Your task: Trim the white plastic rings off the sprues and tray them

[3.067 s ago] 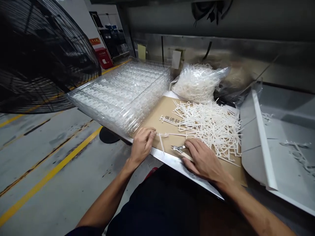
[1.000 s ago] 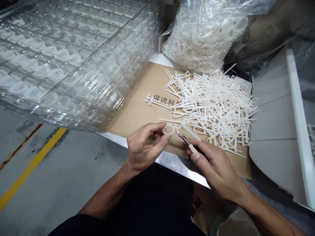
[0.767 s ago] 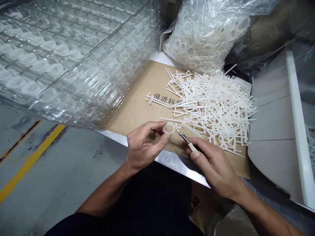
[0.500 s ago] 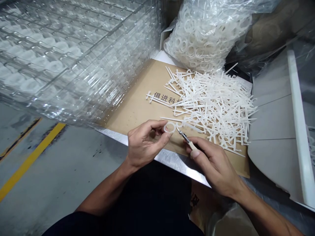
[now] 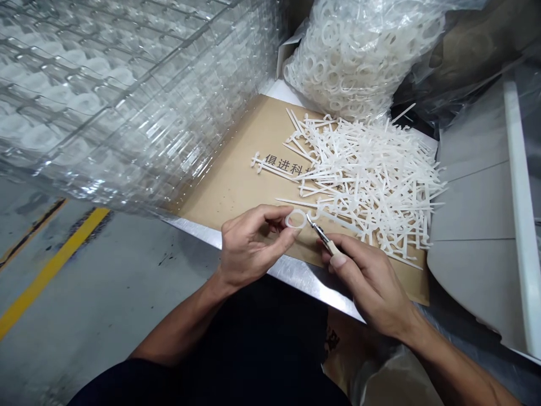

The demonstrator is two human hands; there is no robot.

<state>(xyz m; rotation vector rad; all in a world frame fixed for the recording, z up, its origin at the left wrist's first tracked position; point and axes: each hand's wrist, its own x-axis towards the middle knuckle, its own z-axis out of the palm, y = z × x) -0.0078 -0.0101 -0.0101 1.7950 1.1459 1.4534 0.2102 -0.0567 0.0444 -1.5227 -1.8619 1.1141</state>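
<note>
Two hands: left hand (image 5: 253,245) pinching a white plastic ring (image 5: 289,220), right hand (image 5: 369,287) curled around steel cutters (image 5: 320,232).

A pile of plastic sprues (image 5: 372,186) lies on a cardboard sheet (image 5: 236,192) atop the steel worktop (image 5: 296,274). Around the sheet, stacked plastic trays (image 5: 127,96) sit at ten o'clock, a bag of plastic rings (image 5: 350,62) at twelve, a sheet-metal bin (image 5: 473,225) at three.

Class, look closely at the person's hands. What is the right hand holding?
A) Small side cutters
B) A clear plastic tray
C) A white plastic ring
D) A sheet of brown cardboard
A: the right hand grips small side cutters by their pale handle, while the white plastic ring is in the left hand.
</note>
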